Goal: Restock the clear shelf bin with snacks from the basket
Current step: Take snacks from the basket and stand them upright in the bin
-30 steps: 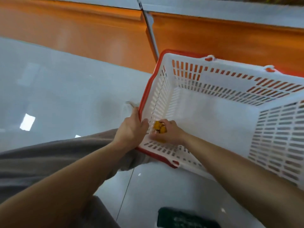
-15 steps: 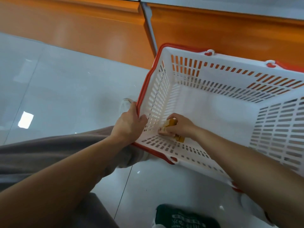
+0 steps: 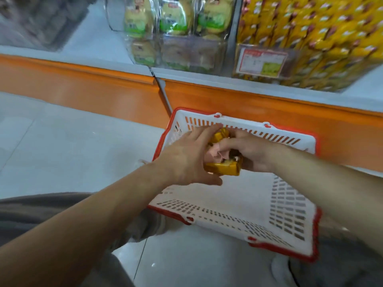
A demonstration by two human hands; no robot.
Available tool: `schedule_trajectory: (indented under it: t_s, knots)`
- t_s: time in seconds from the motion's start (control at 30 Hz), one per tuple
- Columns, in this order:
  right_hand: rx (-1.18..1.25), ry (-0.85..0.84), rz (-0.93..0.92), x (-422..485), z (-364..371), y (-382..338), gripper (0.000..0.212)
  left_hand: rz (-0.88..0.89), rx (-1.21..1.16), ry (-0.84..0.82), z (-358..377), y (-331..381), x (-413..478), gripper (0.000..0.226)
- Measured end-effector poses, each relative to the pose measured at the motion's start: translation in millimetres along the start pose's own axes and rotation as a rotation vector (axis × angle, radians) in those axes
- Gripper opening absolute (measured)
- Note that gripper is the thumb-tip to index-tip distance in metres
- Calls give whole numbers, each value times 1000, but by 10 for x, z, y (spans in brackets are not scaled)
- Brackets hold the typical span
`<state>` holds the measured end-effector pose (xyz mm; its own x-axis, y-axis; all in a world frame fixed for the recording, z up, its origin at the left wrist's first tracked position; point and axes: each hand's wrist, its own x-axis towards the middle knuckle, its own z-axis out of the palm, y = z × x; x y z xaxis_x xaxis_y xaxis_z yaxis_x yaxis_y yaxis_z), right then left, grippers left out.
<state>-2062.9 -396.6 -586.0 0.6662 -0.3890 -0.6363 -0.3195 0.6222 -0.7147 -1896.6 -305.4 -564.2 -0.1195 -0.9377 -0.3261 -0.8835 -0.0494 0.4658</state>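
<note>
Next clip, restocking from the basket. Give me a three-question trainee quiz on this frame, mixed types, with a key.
1. True or false: the left hand grips the rim of the basket.
2. The snack packets between the two hands are mostly: A green, B yellow, C blue.
3. Fill in: seen from the head camera, the price label hangs on the clear bin that stands to the ___ of the bun bin.
Key: 1 false, it holds the packets together with the right hand. 2 B. 3 right.
</note>
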Motion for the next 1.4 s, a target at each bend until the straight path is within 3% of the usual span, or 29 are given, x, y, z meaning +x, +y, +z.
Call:
schedule_trajectory:
  t_s: [0.17, 0.33, 0.43, 0.5, 0.73, 0.8, 0.93, 1.0, 1.1, 1.2, 1.33, 1.4]
  knots:
    - [125, 71, -87, -853, 3, -412, 54, 145, -76, 149, -316, 511, -1, 105]
    - [170, 54, -175, -1336, -22, -581, 43, 277, -67, 185, -634, 881, -52, 100]
    - [200, 53, -184, -1435, -65, -619, 60, 236, -88, 168, -694, 962, -46, 99]
    - [189, 78, -234, -1424, -98, -634, 58, 180, -146, 170, -693, 972, 5, 95]
    - [45, 280, -454, -1322, -283, -687, 63, 34, -582, 236, -728, 1050, 276, 89]
    - [12, 323, -484, -1282, -310, -682, 53, 11, -690, 199, -693, 1045, 308, 87]
    - [0, 406, -452, -1221, -370, -715, 41, -43, -937, 96, -735, 1020, 354, 60]
    - [-19, 445, -436, -1207, -364, -750, 39, -59, -1007, 48, -751, 1004, 365, 59]
    - [-65, 497, -407, -1166, -316, -748, 56, -61, -1071, -9, -738, 1002, 344, 60]
    - [-48, 468, -351, -1117, -212, -699, 76, -38, -1129, -29, -678, 1034, 319, 52]
    - [42, 420, -359, -1101, -142, -725, 76, -63, -1259, -23, -644, 1054, 346, 59]
    - [129, 359, -369, -1125, -169, -765, 64, -61, -1287, -16, -680, 1048, 357, 53]
